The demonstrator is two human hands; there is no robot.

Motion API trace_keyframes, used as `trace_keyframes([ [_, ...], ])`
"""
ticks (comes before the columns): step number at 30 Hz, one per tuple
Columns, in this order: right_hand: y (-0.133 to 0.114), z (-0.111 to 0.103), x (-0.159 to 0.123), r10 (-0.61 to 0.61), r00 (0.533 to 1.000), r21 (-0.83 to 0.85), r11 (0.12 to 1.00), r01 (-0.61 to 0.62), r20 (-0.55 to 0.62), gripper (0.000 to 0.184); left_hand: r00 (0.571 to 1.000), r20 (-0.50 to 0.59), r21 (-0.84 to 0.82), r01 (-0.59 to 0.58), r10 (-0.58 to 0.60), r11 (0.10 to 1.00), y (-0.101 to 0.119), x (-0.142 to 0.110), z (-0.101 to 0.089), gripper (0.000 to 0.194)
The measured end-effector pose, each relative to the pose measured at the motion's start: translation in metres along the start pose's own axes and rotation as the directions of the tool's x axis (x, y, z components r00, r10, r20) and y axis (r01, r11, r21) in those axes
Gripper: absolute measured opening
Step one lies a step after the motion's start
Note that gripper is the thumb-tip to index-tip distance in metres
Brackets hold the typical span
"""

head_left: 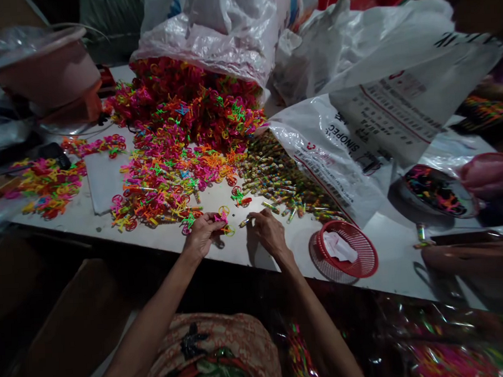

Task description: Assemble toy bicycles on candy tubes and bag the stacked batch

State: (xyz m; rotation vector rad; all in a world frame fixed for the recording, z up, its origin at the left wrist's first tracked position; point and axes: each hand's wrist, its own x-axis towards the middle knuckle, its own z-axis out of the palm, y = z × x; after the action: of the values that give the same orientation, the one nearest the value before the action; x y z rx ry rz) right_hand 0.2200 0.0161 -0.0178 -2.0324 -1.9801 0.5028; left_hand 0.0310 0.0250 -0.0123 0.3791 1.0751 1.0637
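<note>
My left hand (201,234) is closed near the table's front edge, its fingertips pinching a small pink and yellow plastic toy with wheel-like rings (222,215). To its right, my right hand (269,232) pinches a short tube with a printed wrapper (245,222), held just above the table. Beyond my left hand spreads a heap of bright toys (159,181) in pink, orange, yellow and green. Many similar printed tubes (276,179) lie in a heap behind my right hand. A few loose toys (238,196) sit between the heaps.
A red mesh basket (369,258) with white paper inside stands right of my right hand. A printed white plastic bag (341,145) leans over the tubes. White sacking (212,45) covers the toy heap's back. At left is a bucket (50,69); at right, a bowl (469,207).
</note>
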Motion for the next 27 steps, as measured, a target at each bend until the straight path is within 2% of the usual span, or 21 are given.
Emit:
trace_keyframes([
  [2, -0.008, -0.004, 0.000, -0.035, 0.996, -0.063, 0.997, 0.040, 0.076, 0.039, 1.000, -0.014, 0.015, -0.004, 0.004, 1.000, -0.002, 0.000, -0.001, 0.038],
  [5, -0.013, -0.006, 0.003, -0.043, 0.998, -0.021, 0.999, 0.044, 0.038, 0.020, 1.000, -0.016, 0.022, 0.011, -0.011, 1.000, -0.004, 0.000, -0.003, 0.038],
  [7, -0.012, -0.004, 0.004, -0.035, 0.999, 0.178, 0.983, 0.035, -0.004, 0.013, 1.000, 0.003, 0.014, 0.016, -0.016, 1.000, -0.005, 0.001, -0.004, 0.039],
  [8, -0.011, -0.002, 0.004, -0.033, 0.999, 0.341, 0.940, 0.027, 0.013, 0.013, 1.000, 0.014, 0.012, 0.021, -0.021, 1.000, -0.005, 0.001, -0.005, 0.040],
  [9, -0.010, -0.001, 0.004, -0.041, 0.998, 0.519, 0.855, 0.006, 0.055, 0.015, 0.999, 0.027, 0.009, 0.026, -0.026, 1.000, -0.004, 0.001, -0.006, 0.040],
  [11, -0.009, 0.000, 0.001, -0.085, 0.982, 0.794, 0.602, -0.083, 0.167, 0.026, 0.998, 0.055, 0.000, 0.040, -0.040, 0.999, -0.003, 0.001, -0.007, 0.039],
  [13, -0.011, -0.002, -0.003, -0.122, 0.964, 0.905, 0.388, -0.174, 0.238, 0.031, 0.994, 0.091, -0.013, 0.056, -0.055, 0.998, -0.002, 0.000, -0.006, 0.038],
  [16, -0.016, -0.006, -0.006, -0.132, 0.947, 0.935, 0.245, -0.255, 0.292, 0.027, 0.986, 0.149, -0.038, 0.081, -0.074, 0.996, -0.001, -0.003, -0.005, 0.037],
  [22, -0.019, -0.008, -0.005, -0.175, 0.919, 0.929, 0.175, -0.325, 0.355, 0.025, 0.969, 0.223, -0.061, 0.125, -0.108, 0.990, -0.001, -0.011, -0.002, 0.038],
  [27, -0.019, -0.006, -0.007, -0.195, 0.914, 0.932, 0.135, -0.335, 0.357, 0.028, 0.959, 0.242, 0.007, 0.154, -0.151, 0.988, 0.001, -0.015, -0.003, 0.040],
])
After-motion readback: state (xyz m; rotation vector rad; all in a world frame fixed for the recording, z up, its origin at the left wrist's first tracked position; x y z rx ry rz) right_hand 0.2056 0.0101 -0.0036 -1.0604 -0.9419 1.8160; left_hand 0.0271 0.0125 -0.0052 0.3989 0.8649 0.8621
